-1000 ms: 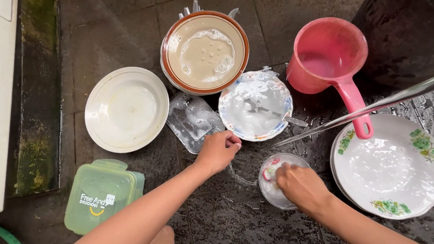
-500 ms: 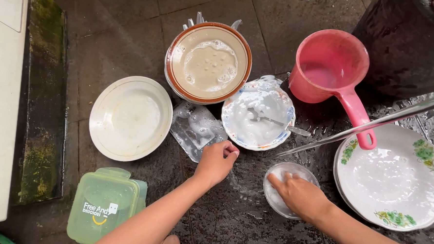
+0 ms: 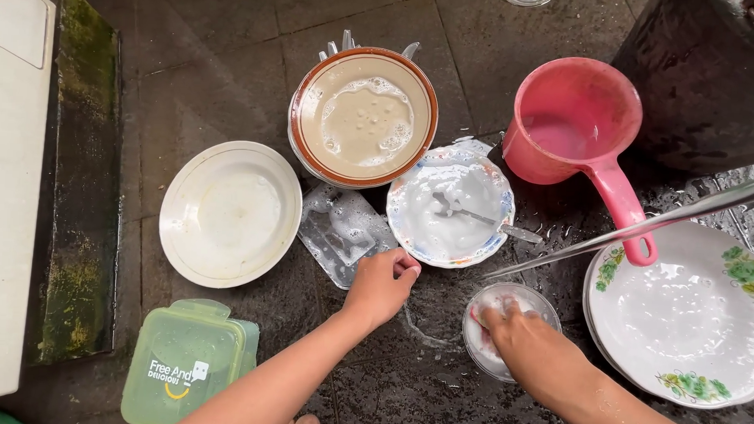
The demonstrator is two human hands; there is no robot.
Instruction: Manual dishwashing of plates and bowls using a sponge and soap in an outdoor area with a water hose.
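Observation:
My right hand (image 3: 528, 350) reaches into a small clear glass bowl (image 3: 483, 354) on the wet dark floor, fingers pressed on a soapy sponge inside it. Just left of it, my left hand (image 3: 382, 284) rests with curled fingers and nothing clearly in them. It lies between a soapy clear plastic lid (image 3: 342, 232) and a white plate with a blue rim (image 3: 449, 205), which holds suds and a spoon (image 3: 478, 215).
A brown-rimmed bowl of soapy water (image 3: 364, 118) tops a stack at the back. A white plate (image 3: 229, 212) and green lidded box (image 3: 186, 360) lie left. A pink dipper (image 3: 575, 132), floral plate (image 3: 690, 315), black tub (image 3: 713, 74) and thin water stream (image 3: 648, 220) are right.
My right hand keeps working inside the small bowl. My left hand has shifted slightly and stays curled beside the plate. The view has tipped a little, so everything sits lower in the picture.

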